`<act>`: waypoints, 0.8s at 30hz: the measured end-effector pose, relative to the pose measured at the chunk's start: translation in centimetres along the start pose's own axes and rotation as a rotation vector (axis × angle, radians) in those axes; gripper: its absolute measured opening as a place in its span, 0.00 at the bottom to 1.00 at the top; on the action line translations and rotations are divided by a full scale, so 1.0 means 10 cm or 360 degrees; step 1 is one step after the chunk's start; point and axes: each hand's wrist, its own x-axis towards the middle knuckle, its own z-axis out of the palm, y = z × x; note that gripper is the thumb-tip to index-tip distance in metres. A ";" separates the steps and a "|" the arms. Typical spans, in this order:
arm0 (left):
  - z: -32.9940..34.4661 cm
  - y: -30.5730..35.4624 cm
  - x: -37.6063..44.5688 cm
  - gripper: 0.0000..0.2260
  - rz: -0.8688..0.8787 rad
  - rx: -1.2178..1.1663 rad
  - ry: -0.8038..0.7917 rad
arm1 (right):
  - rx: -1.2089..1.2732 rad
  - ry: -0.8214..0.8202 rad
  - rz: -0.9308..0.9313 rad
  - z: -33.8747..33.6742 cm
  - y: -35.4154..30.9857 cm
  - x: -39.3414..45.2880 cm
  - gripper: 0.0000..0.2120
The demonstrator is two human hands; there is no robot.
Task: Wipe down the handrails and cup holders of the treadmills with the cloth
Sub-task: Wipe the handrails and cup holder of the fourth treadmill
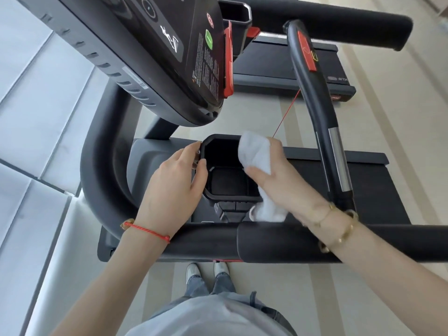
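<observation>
While wiping goes on: the right hand grips the white cloth at the cup holder's 3 o'clock rim.
Left hand: fingers curled on the 9 o'clock rim, steadying it.
Cup holder contents: nothing visible inside.
Progress: seemingly partway; handrail at 6 o'clock probably still to wipe.

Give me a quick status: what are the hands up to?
Left hand holds the cup holder rim. Right hand grips the cloth at its far edge. Nothing in the way.
</observation>
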 end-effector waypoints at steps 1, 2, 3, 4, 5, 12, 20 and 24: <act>0.00 0.00 0.00 0.16 0.0004 -0.0008 0.0003 | 0.0025 0.0001 -0.0014 0.02 0.04 -0.14 0.29; 0.00 0.01 0.00 0.16 0.0009 -0.0018 0.0006 | 0.0033 0.0004 -0.0024 0.03 0.07 -0.27 0.30; 0.00 0.01 0.00 0.15 0.0014 -0.0025 0.0010 | 0.0005 0.0014 -0.0039 0.03 0.09 -0.37 0.30; 0.01 0.01 0.00 0.15 0.0013 -0.0029 0.0011 | -0.0051 0.0032 -0.0069 0.03 0.11 -0.45 0.30; 0.01 0.00 0.01 0.15 0.0009 -0.0032 0.0008 | -0.0120 0.0050 -0.0121 0.01 0.12 -0.51 0.30; -0.04 -0.05 -0.01 0.19 0.0004 -0.0060 -0.0087 | -0.0733 -0.0252 -0.0910 -0.10 0.01 -0.75 0.24; -0.26 -0.18 -0.07 0.16 0.0049 -0.0120 -0.0064 | -0.1279 -0.0534 -0.0721 0.24 -0.38 -0.20 0.19; -0.25 -0.13 -0.11 0.16 0.0042 -0.0117 -0.0144 | -0.1230 -0.0507 -0.0770 0.20 -0.33 -0.21 0.18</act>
